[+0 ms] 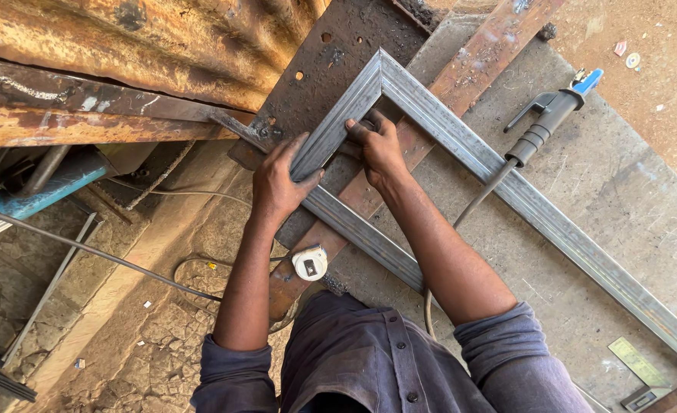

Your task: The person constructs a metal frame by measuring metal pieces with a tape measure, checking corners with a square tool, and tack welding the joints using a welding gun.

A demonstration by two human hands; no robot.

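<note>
Left hand (277,180): fingers curled over the outer edge of the short bar of the metal frame (430,115), thumb on top, gripping it. Right hand (376,145): fingers closed on the same bar from the inside, just below the mitred corner. Frame lies flat on a rusty steel plate (315,69) and a rusty flat bar (468,69), over a concrete slab (606,191). Electrode holder (548,118) with its cable rests beside the long bar. Tape measure (309,262) sits near the left forearm. Rusty corrugated sheet (139,46) at upper left.
</note>
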